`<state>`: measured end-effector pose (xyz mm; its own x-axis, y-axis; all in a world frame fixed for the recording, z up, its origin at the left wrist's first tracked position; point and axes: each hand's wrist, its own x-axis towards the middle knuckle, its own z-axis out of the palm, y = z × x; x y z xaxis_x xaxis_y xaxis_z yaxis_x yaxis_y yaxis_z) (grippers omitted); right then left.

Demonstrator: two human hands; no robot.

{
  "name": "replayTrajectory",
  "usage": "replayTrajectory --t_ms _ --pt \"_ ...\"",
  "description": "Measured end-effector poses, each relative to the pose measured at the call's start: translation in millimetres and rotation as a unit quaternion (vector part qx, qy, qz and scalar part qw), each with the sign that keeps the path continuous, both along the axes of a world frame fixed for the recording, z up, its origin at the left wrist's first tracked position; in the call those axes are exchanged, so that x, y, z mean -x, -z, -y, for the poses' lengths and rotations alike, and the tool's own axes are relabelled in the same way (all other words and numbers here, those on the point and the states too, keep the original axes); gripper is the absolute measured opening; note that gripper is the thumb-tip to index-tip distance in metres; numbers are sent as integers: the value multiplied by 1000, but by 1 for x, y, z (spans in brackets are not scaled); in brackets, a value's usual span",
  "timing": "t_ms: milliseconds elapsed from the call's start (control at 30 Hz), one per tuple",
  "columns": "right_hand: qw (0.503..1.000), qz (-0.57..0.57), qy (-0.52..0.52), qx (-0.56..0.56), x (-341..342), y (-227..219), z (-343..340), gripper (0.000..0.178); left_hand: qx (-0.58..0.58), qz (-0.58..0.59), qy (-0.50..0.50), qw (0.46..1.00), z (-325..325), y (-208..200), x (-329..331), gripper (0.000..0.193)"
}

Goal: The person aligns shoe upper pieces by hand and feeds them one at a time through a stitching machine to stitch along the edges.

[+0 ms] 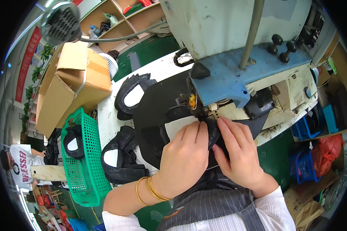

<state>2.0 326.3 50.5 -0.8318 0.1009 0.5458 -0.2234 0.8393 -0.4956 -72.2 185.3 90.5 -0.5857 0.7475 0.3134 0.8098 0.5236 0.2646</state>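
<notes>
A black shoe upper (213, 131) with a white lining patch (176, 126) lies on the black work plate (152, 111), under the working head (196, 104) of a blue and white machine (227, 73). My left hand (185, 154), gold bangles at its wrist, presses closed fingers down over the white patch and the upper. To its right, my right hand (239, 150) grips the upper's right edge between fingers and thumb, close to the machine's metal guide plate (229, 111). My fingers hide part of the upper.
Stacks of black uppers (119, 158) with white patches lie left of the plate. A green basket (86, 165) holding another piece and a cardboard box (77, 77) stand further left. A lamp (59, 23) hangs at upper left. A co-worker (23, 163) is at far left; blue baskets (300, 165) are at right.
</notes>
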Motion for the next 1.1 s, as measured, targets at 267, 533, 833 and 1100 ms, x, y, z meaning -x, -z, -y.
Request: replayTrajectory --t_ms 267,533,833,1100 --pt "999 -38 -5 20 7 -1 5 35 -10 14 13 1000 12 -7 -2 41" --pt "997 -67 -32 32 17 4 13 33 44 -74 36 996 31 -2 18 35" --pt "948 19 -146 283 17 -1 49 31 -25 -213 -27 976 109 1 -27 33" --pt "868 113 -320 364 22 3 118 49 -18 -350 -117 929 176 39 -85 21"
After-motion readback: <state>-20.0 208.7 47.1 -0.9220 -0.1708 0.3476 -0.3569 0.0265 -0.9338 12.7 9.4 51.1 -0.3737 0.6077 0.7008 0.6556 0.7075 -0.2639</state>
